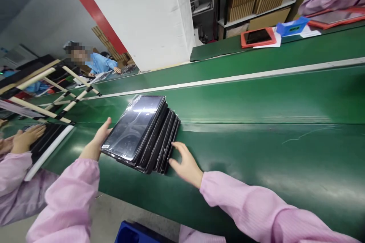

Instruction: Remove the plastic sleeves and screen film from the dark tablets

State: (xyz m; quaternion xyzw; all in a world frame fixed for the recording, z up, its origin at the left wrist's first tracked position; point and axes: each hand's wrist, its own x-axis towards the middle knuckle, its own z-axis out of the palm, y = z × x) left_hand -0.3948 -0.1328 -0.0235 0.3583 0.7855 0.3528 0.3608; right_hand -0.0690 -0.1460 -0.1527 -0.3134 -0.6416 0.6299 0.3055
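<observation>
A leaning stack of black tablets (pixel 132 125), wrapped in clear film, lies on the green belt in front of me. The top tablet has a glossy screen and a small white label at its near left corner. My left hand (pixel 98 140) is against the left side of the stack, thumb stretched upward. Its other fingers are hidden behind the tablets. At the right side is my right hand (pixel 186 163), thumb and forefinger apart, fingertips at the edges of the lower tablets. The lower layers stick out to the right of the upper ones.
At the left, another person's hands (pixel 27 138) rest by dark flat pieces near a pipe frame (pixel 42 112). A red-framed tablet (pixel 258 37) and a blue stand (pixel 292 27) sit across the belt. Below the near edge is a blue bin (pixel 137 231). A white pillar (pixel 142 19) stands behind.
</observation>
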